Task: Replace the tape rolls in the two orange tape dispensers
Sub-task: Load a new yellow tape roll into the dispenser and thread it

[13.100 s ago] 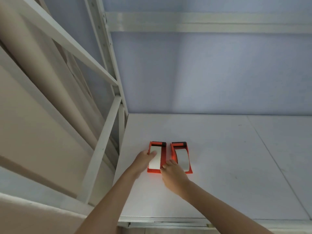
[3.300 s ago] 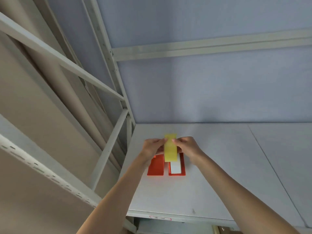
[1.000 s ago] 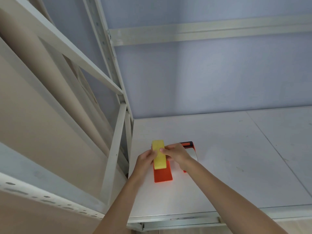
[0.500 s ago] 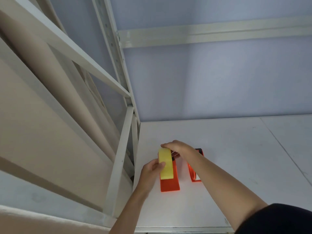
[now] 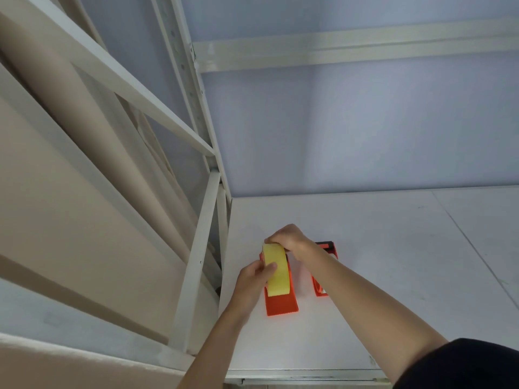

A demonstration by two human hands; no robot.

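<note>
Two orange tape dispensers stand side by side on the white shelf board (image 5: 379, 276). The left dispenser (image 5: 282, 304) carries a yellow tape roll (image 5: 276, 269) seated edge-on in it. My left hand (image 5: 254, 279) pinches the roll's near left side with thumb and fingers. My right hand (image 5: 290, 241) grips the top far end of the roll, above the dispenser's front. The right dispenser (image 5: 323, 269) is mostly hidden behind my right forearm; its black cutter end shows. What it holds is hidden.
The white metal rack upright (image 5: 196, 108) and diagonal braces (image 5: 196, 262) rise close on the left of the dispensers. A pale blue wall (image 5: 365, 136) closes the shelf at the back. The shelf's front edge (image 5: 303, 373) runs below my arms.
The yellow roll has come down from mid-air into the left dispenser. My right hand has shifted to the roll's far top end; the view has tilted slightly.
</note>
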